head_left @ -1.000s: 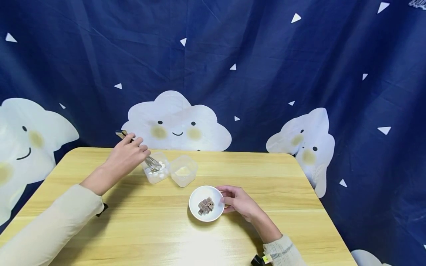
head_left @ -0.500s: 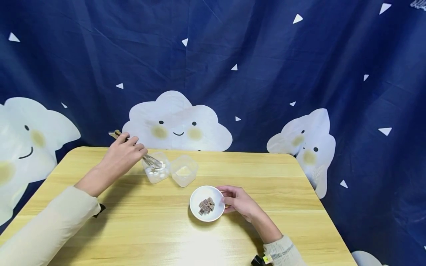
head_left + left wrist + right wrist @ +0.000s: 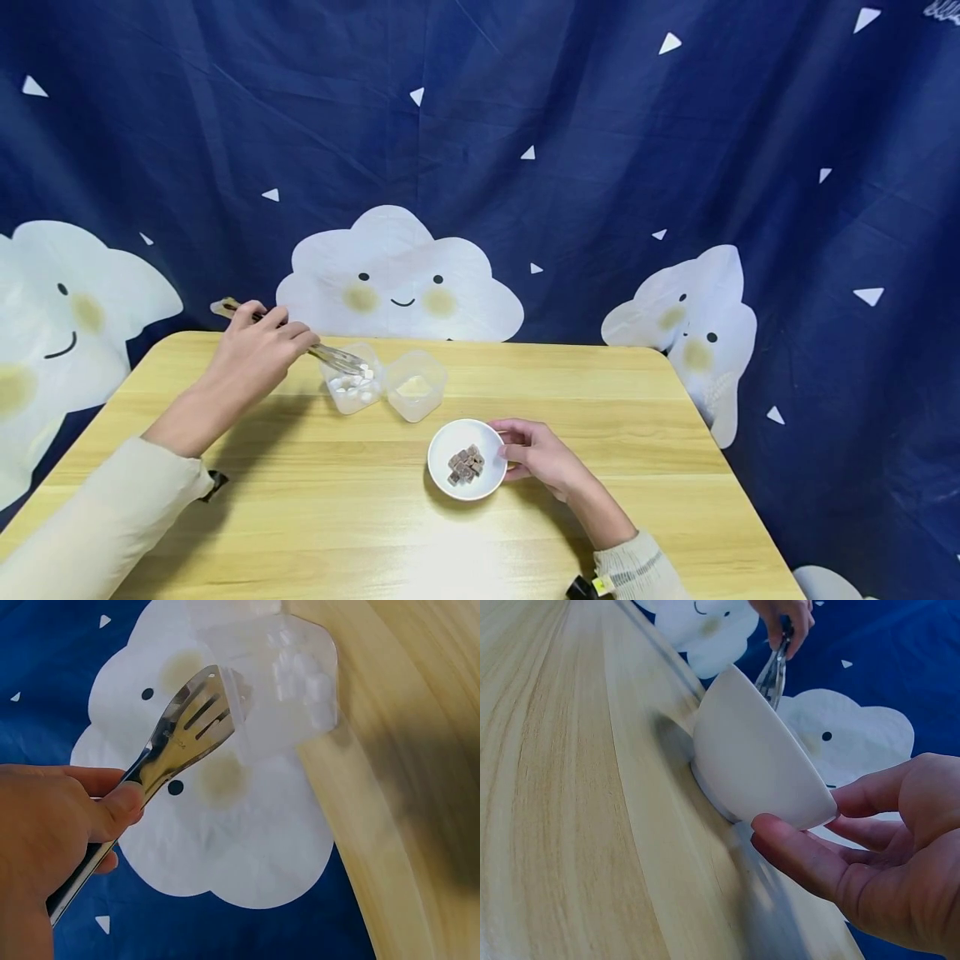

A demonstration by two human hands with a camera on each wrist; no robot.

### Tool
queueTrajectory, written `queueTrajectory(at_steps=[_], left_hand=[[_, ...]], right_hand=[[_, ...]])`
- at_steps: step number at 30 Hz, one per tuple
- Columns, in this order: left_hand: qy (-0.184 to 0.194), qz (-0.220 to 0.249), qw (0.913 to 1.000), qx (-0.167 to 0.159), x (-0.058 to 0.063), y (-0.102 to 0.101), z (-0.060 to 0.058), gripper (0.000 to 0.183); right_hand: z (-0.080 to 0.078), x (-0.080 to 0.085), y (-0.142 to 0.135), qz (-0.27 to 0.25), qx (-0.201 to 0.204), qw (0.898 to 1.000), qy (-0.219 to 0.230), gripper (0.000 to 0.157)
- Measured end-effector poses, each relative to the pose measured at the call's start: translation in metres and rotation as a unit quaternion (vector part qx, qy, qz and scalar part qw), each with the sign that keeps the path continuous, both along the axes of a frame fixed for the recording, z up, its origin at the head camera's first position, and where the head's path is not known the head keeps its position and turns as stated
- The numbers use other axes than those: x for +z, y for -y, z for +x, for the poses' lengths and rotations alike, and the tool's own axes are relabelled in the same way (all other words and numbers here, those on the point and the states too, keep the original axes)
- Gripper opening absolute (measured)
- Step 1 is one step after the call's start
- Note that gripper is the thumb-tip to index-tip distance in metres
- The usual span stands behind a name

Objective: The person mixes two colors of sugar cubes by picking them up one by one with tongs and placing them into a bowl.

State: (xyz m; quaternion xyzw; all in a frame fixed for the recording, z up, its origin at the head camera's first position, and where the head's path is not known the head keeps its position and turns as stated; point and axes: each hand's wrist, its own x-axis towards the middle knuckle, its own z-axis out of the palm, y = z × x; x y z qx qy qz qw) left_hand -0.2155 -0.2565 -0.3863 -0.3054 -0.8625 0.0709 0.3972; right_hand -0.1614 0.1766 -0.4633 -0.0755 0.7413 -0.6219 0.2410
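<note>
Head: left grip holds serving tongs over left plastic box; slackening could drop white pieces. Left wrist: tongs might snag the box. Right wrist: right grip pinches white bowl on worktop; jolting could tip it

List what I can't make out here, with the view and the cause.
Small brown cubes: right wrist view, hidden by the wall of the round white bowl.
Small white pieces: left wrist view, blurred behind the squarish translucent plastic box.
Silver metal tongs: head view, tips too small to tell whether they pinch a piece.
Second translucent plastic box: left wrist view, mostly cut off by the top edge.
</note>
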Motion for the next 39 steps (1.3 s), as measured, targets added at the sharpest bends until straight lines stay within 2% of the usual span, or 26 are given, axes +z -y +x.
queueTrajectory(at_steps=[12, 22, 32, 39], left_hand=[[-0.022, 0.049, 0.9982, -0.026, 0.009, 0.002, 0.013, 0.034], [-0.010, 0.079, 0.9964, -0.028, 0.015, 0.000, 0.025, 0.030], [0.002, 0.083, 0.9957, -0.041, 0.023, -0.011, 0.037, 0.031], [-0.007, 0.092, 0.9943, -0.054, 0.025, -0.023, 0.043, 0.026]], right_hand=[[-0.001, -0.004, 0.000, 0.001, -0.003, 1.000, -0.001, 0.050], [0.000, -0.004, 0.000, 0.003, -0.003, 1.000, -0.001, 0.049], [0.000, -0.002, 0.000, 0.003, -0.004, 1.000, -0.002, 0.050], [-0.001, -0.002, 0.000, 0.003, 0.000, 1.000, -0.006, 0.050]])
